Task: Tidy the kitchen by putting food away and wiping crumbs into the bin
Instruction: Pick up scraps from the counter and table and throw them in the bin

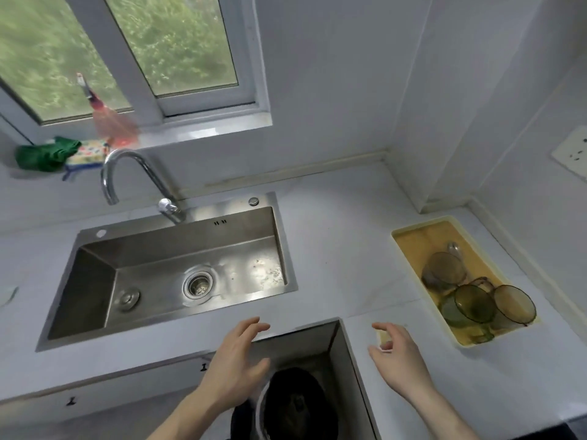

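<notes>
My left hand (235, 360) hovers with fingers spread and relaxed over the counter's front edge, at the left rim of a square recess. In that recess stands the bin (295, 404), lined with a black bag. My right hand (397, 357) is over the white counter (333, 249) just right of the recess, fingers loosely curved. A small pale yellow piece (386, 337) lies on the counter between its thumb and forefinger; whether they touch it is unclear. Neither hand grips anything.
A steel sink (178, 268) with a curved tap (127, 173) is at the left. A yellow tray (409, 236) with glass cups stands at the right. A green cloth (44, 155) and a sponge (87, 152) lie on the windowsill. A wall socket (571, 154) is at far right.
</notes>
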The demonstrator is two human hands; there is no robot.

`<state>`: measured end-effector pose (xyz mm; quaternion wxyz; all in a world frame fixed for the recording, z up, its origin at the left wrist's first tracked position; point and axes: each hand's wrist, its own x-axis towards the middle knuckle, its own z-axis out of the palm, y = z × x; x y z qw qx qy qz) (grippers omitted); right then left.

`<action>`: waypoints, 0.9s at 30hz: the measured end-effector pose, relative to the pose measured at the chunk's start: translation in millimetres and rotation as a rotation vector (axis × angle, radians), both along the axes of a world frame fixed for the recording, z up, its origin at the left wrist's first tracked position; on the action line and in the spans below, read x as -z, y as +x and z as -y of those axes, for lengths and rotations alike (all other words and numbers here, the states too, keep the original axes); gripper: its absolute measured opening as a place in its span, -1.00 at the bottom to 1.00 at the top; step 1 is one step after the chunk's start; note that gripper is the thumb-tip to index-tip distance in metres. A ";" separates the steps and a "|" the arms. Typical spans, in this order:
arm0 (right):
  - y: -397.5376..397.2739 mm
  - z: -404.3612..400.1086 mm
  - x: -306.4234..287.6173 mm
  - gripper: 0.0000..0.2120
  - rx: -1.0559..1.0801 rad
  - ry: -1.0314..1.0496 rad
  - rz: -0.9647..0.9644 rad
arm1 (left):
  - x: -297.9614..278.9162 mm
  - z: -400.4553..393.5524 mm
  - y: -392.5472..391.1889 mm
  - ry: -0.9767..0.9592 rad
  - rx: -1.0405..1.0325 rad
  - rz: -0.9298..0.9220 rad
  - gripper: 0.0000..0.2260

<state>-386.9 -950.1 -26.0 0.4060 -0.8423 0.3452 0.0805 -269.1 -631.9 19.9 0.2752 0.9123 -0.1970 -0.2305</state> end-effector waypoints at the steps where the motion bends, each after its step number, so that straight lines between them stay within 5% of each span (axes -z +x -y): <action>1: 2.5 1.5 5.5 -0.59 -0.019 -0.061 -0.030 | 0.3 -7.0 -0.7 -0.005 -0.014 0.001 -0.51; 6: -0.1 8.4 41.6 -0.54 -0.086 -0.322 -0.158 | 3.0 -42.7 -6.5 -0.001 0.022 0.042 -0.51; 17: 0.7 -11.2 61.3 -0.93 0.039 -0.531 -0.243 | 6.4 -129.4 -18.5 -0.016 0.109 0.070 -0.53; 23: -9.8 -121.2 24.2 -0.90 0.087 -0.332 0.159 | 24.8 -196.0 -42.8 -0.004 0.108 -0.017 -0.56; 27: -40.0 -206.1 31.9 -0.83 -0.043 -0.182 0.148 | 33.1 -231.2 -60.7 0.025 0.107 -0.069 -0.56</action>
